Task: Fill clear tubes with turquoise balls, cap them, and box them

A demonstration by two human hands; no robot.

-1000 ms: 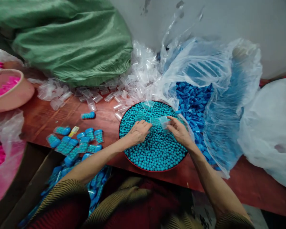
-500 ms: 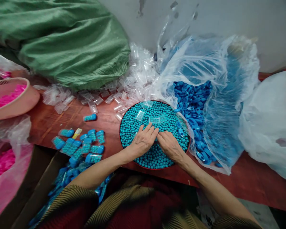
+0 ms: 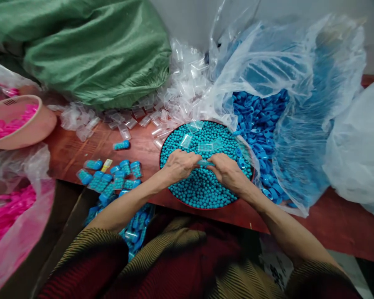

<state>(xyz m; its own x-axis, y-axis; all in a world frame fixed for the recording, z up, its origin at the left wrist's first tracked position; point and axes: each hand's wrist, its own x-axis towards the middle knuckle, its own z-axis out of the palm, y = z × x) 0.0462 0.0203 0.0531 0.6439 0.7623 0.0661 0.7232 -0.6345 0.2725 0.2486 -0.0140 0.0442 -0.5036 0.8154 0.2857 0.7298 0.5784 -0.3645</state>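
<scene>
Over a round red-rimmed tub of teal beads, my left hand and my right hand face each other. Between their fingertips is a small clear plastic container, pinched from both ends. It looks teal, but I cannot tell whether beads are inside it or only show through. A few more clear containers rest on the beads behind my hands. One blue cap lies on the beads near the tub's right side.
Blue caps spill from a clear plastic bag on the right. Filled blue-capped containers lie left of the tub. Loose clear containers are heaped behind, beside a green sack. A pink basin stands far left.
My fingers have gone from stretched out low over the beads to curled, and the clear container now shows between them. The view has shifted slightly.
</scene>
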